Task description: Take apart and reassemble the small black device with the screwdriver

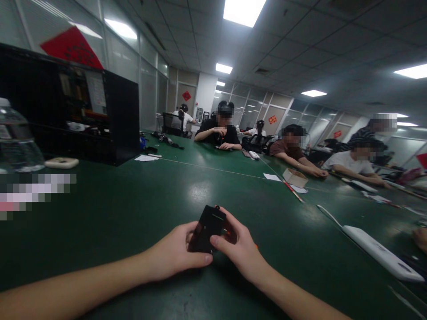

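Note:
Both hands hold a small black rectangular device (207, 229) just above the green tabletop, tilted with its flat face towards me. A small round tab sticks up at its top edge, and a thin light line runs near the top of the face. My left hand (182, 251) grips the lower left side, thumb along the bottom edge. My right hand (238, 246) wraps round the right side, thumb pressed on the face. Something orange peeks out beside my right hand, mostly hidden. The fingers behind the device are largely out of sight.
A large black open case (123, 120) stands at the left, near a clear plastic bottle (20, 146). At the right lie a white power strip (380, 251) and a small cardboard box (295, 178). Several people sit round the green table (133, 209).

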The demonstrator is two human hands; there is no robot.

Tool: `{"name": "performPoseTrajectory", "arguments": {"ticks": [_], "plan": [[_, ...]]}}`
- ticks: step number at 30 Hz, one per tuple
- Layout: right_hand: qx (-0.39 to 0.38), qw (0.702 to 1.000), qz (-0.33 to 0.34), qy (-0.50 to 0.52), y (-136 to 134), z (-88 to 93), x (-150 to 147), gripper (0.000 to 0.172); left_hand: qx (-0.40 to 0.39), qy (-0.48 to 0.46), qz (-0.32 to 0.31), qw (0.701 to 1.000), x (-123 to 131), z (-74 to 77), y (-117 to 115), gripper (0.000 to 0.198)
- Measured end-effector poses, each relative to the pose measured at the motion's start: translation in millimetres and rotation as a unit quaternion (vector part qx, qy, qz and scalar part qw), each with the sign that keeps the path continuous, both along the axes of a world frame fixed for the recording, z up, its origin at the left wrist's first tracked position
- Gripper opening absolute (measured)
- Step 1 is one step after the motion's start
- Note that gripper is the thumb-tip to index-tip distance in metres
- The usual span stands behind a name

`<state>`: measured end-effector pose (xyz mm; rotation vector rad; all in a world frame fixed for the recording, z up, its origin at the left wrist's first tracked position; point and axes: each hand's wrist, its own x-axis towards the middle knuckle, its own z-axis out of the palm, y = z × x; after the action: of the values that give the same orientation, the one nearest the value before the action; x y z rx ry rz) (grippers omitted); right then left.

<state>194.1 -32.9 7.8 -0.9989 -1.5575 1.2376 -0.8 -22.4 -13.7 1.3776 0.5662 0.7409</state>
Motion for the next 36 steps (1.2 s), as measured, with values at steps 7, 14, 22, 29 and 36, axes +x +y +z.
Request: {"name": "performPoseTrajectory", "arguments": {"ticks": [7, 14, 22, 29, 36], "plan": [[-0.004, 1.000, 0.006, -0.016, -1, 2.7, 0, 0.077, -0.003, 0.031, -0.022, 0.999, -2, 5.9, 2, 0.046], [-0.001, 0.999, 0.014, -0.029, 0, 5.4, 1, 0.074, -0.005, 0.026, -0.024, 0.999, -1, 4.2, 1, 0.045], [0.054, 0.995, 0.031, -0.084, 4, 6.8, 2, 0.063, -0.036, -0.010, -0.015, 0.999, 2, 5.5, -2, 0.041], [0.246, 0.832, -0.032, -0.497, 16, 33.2, 46, 0.062, -0.076, -0.025, 0.043, 0.996, -3, 3.9, 3, 0.037], [0.165, 0.802, 0.042, -0.572, 20, 38.8, 77, 0.023, -0.150, -0.059, 0.102, 0.982, -4, 4.4, 7, 0.040]]}}
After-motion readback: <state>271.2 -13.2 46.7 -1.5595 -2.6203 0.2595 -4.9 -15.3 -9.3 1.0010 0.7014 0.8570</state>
